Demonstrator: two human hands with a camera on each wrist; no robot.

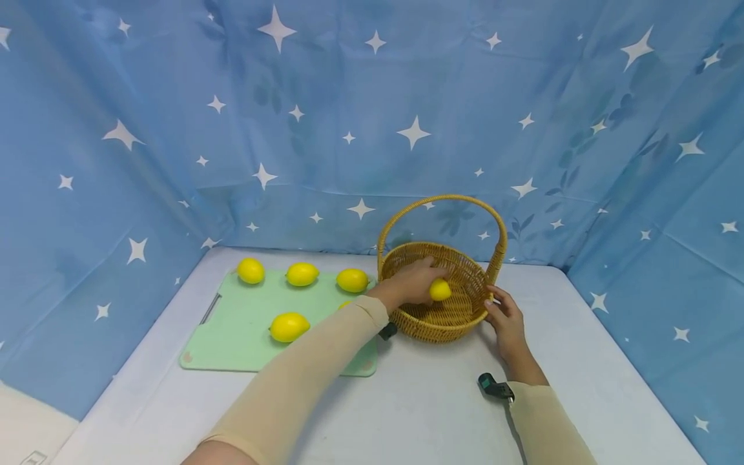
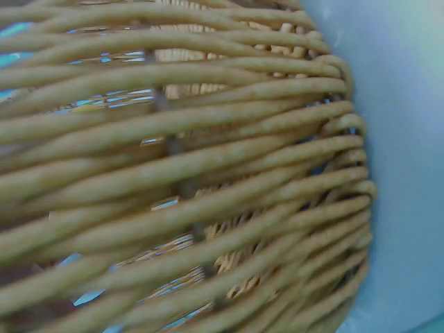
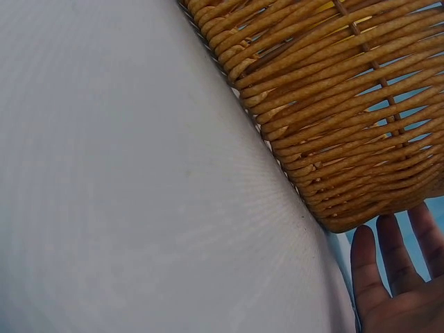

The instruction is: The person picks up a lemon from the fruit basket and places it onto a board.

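In the head view my left hand [image 1: 414, 282] reaches over the near left rim into the wicker basket [image 1: 433, 334], its fingers around a yellow lemon [image 1: 440, 290]. That lemon is inside the basket, above its woven bottom. The left wrist view is filled by the basket's woven wall [image 2: 208, 159], with the hand hidden. At the right side of the rim, near the handle's foot, my right hand [image 1: 507, 323] touches the basket. The right wrist view shows its fingers [image 3: 392, 253] fairly straight and slightly spread, tips at the wicker wall.
On a light green cutting board [image 1: 244, 352] to the left lie several lemons [image 1: 289, 327], one mostly hidden behind my left sleeve [image 1: 314, 361]. The basket's tall arched handle [image 1: 444, 197] stands upright. A blue curtain [image 1: 349, 97] with white stars surrounds the white table [image 1: 418, 413].
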